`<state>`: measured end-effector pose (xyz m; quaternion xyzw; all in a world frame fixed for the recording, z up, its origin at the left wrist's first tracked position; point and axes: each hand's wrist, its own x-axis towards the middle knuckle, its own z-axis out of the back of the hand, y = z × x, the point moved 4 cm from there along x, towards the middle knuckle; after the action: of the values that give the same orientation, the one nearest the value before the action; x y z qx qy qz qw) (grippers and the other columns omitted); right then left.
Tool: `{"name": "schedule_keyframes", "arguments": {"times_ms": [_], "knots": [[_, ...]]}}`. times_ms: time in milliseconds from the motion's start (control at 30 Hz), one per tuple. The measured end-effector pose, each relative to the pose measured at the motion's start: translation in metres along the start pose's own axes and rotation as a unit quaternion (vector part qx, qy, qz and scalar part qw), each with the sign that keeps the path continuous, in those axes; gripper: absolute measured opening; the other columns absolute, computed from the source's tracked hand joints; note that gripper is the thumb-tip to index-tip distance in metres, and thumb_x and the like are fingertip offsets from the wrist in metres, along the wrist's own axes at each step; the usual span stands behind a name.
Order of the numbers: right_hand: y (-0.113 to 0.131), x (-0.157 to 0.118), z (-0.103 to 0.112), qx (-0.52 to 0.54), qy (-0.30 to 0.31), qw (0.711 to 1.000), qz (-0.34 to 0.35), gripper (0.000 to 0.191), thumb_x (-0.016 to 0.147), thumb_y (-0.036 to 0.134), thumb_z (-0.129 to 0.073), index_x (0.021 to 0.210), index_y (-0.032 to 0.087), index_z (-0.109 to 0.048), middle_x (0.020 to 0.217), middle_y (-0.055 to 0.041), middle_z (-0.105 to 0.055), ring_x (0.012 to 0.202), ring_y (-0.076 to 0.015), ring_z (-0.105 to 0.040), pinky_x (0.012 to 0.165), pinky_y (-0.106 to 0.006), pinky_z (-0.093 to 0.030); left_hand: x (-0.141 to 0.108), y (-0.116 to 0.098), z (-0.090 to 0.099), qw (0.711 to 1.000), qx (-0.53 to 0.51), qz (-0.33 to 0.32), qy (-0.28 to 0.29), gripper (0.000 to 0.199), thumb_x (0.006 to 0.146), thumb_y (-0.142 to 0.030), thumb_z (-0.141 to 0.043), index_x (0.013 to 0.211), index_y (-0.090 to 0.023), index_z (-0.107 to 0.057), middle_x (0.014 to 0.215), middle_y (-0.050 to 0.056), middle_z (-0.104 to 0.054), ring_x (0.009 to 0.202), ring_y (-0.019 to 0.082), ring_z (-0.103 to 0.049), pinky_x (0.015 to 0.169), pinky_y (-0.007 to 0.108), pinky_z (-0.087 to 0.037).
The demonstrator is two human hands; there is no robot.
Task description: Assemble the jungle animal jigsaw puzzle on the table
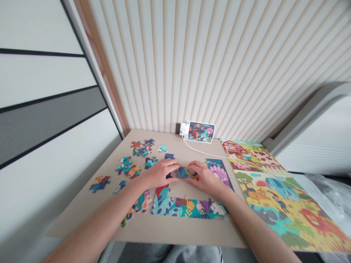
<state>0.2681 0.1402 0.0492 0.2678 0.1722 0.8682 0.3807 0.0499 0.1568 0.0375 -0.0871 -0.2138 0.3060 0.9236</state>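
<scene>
As I logged it from afar, a small cluster of blue jigsaw pieces (182,172) lay mid-table between the left hand (157,173) and right hand (204,178), fingers curved down onto it, neither spread wide; whether either gripped it, I could not tell. Nearer sat an assembled leafy puzzle strip (189,210); loose pieces (124,165) lay scattered left. Risk: a dragged forearm could shift that strip or push pieces over the table's near edge (153,233). Open room lay inside the strip; a printed animal puzzle board (276,197) filled the right.
</scene>
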Motion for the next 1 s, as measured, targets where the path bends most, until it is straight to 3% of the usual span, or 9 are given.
{"name": "schedule_keyframes", "arguments": {"times_ms": [233,367,500,600,867,1000], "knots": [[0.004,0.002,-0.004,0.012,0.011,1.000,0.010,0.038,0.090,0.036,-0.076,0.125,0.028,-0.066,0.124,-0.0085,-0.066,0.118,-0.0260,-0.062,0.105,-0.043,-0.048,0.002,-0.003,-0.006,1.000,0.011,-0.007,0.022,0.048,0.095,-0.044,-0.070,0.137,-0.022,-0.063,0.130,0.010,-0.068,0.122,0.027,-0.062,0.109,0.041,-0.048],[-0.010,-0.004,0.012,-0.013,0.056,0.998,-0.026,0.055,0.085,0.042,-0.080,0.135,0.028,-0.062,0.129,-0.0098,-0.065,0.124,-0.0294,-0.059,0.108,-0.047,-0.046,0.002,0.000,-0.002,1.000,0.026,-0.003,0.010,0.047,0.097,-0.041,-0.068,0.139,-0.022,-0.062,0.130,0.010,-0.066,0.120,0.026,-0.062,0.107,0.040,-0.049],[-0.029,-0.019,0.035,-0.011,0.108,0.991,-0.082,0.053,0.083,0.046,-0.081,0.130,0.030,-0.065,0.132,-0.0089,-0.065,0.125,-0.0309,-0.060,0.108,-0.048,-0.047,0.000,0.012,0.002,0.998,0.047,0.016,-0.029,0.048,0.098,-0.042,-0.066,0.142,-0.023,-0.060,0.130,0.011,-0.066,0.122,0.027,-0.061,0.108,0.043,-0.049],[-0.036,-0.027,0.040,-0.011,0.131,0.987,-0.094,0.057,0.081,0.046,-0.082,0.133,0.031,-0.064,0.134,-0.0081,-0.065,0.130,-0.0328,-0.057,0.109,-0.048,-0.046,-0.003,0.019,0.003,0.996,0.067,0.027,-0.056,0.049,0.098,-0.041,-0.066,0.142,-0.023,-0.060,0.132,0.012,-0.065,0.124,0.029,-0.060,0.109,0.046,-0.048],[-0.031,-0.024,0.030,-0.004,0.131,0.989,-0.072,0.048,0.085,0.035,-0.077,0.131,0.030,-0.065,0.129,-0.0079,-0.067,0.124,-0.0305,-0.060,0.108,-0.047,-0.047,-0.004,0.025,0.002,0.993,0.083,0.049,-0.074,0.051,0.098,-0.042,-0.064,0.145,-0.024,-0.057,0.137,0.011,-0.064,0.126,0.029,-0.060,0.112,0.046,-0.047],[-0.037,-0.024,0.038,-0.014,0.098,0.993,-0.071,0.056,0.087,0.035,-0.073,0.140,0.030,-0.057,0.137,-0.0078,-0.063,0.129,-0.0297,-0.058,0.112,-0.046,-0.045,-0.005,0.026,0.001,0.993,0.086,0.053,-0.068,0.051,0.098,-0.042,-0.064,0.145,-0.023,-0.058,0.138,0.011,-0.064,0.127,0.029,-0.060,0.112,0.047,-0.048]]}}
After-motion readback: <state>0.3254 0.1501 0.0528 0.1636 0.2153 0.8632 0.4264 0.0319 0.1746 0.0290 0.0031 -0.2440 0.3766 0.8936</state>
